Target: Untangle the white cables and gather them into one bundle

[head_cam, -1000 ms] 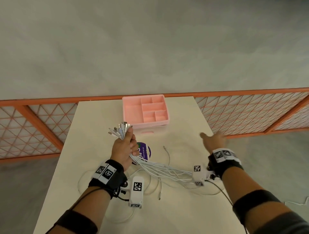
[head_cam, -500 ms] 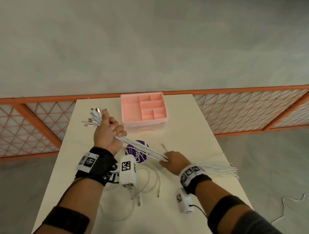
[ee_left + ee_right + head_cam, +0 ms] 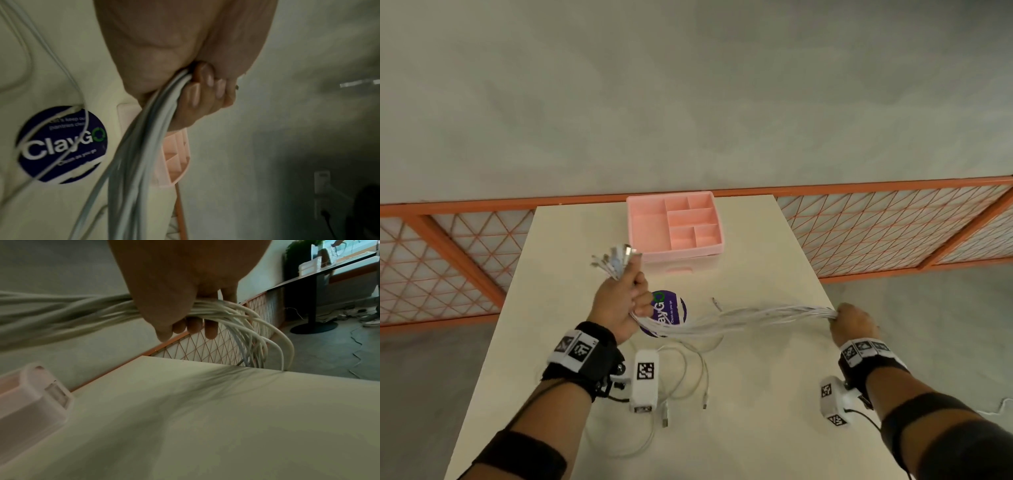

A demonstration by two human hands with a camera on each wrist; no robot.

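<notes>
The left hand (image 3: 621, 301) has its grip tight on the plug end of the white cables (image 3: 739, 317). The right hand (image 3: 854, 323) squeezes them farther along, above the counter (image 3: 756, 394). This looks like the smoothing step. Next, pick up the loose cables (image 3: 688, 373) lying on the counter.

Take the round sticker (image 3: 669, 312) on the table (image 3: 756, 394) as your landmark. Behind it, at the table's far edge, sits the compartment tray (image 3: 675, 225). Your left hand (image 3: 619, 301) is just left of the sticker, your right hand (image 3: 854, 325) well to its right past the table's edge, and the cable bundle (image 3: 739, 318) spans between them above it. Nearer you than the sticker, loose cables (image 3: 688, 377) lie on the table.
</notes>
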